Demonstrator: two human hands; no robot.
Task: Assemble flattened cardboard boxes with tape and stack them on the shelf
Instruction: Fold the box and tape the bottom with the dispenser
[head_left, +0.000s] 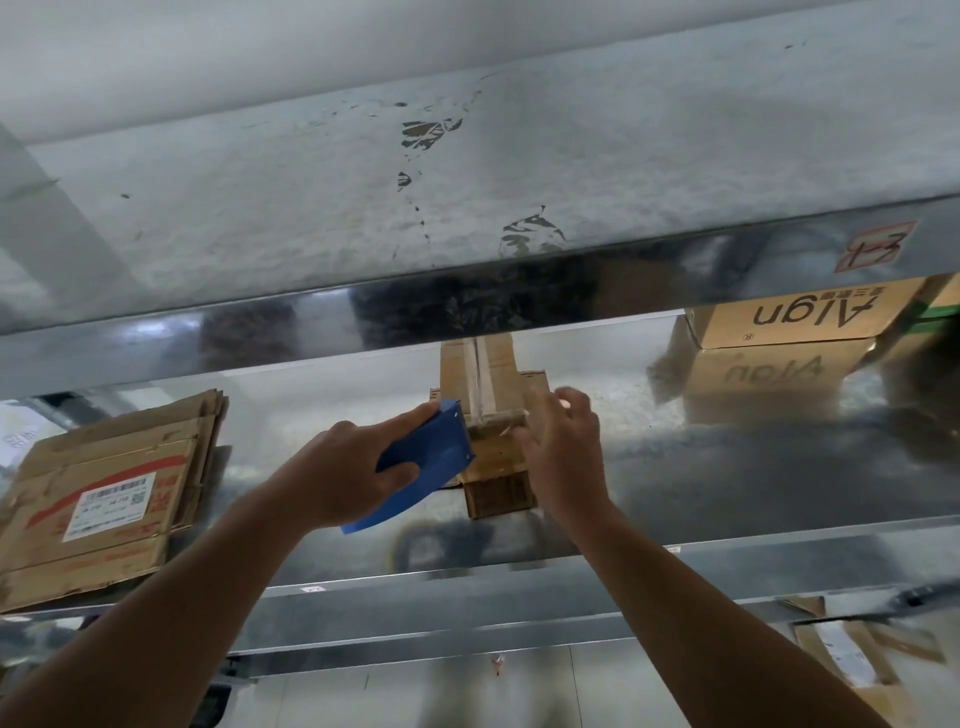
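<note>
1. The left hand (345, 475) is gripping a blue tape dispenser (426, 462), fingers over the top and thumb curled along its near face.
2. The dispenser's front edge is touching the left side of a small cardboard box (498, 493), which is standing on the shiny metal shelf (727, 493), about mid-shelf.
3. A strip of clear tape (480, 374) is running along the box's centre seam, away from the camera.
4. The right hand (563, 457) is touching the box's right side with its fingers bent. It is motion-blurred, so I cannot tell whether it is pinching the cardboard or only steadying it.
5. Far left on the same shelf, a stack of flattened boxes (114, 493) is lying flat, with a white shipping label (111, 506) showing on top.
6. At the back right, a printed carton (795, 317) is sitting well apart from the hands, its lettering upside down and mirrored in the metal.
7. Above, an upper shelf (363, 208) is filling the view, with a red-bordered tag (875, 247) on its front lip.
</note>
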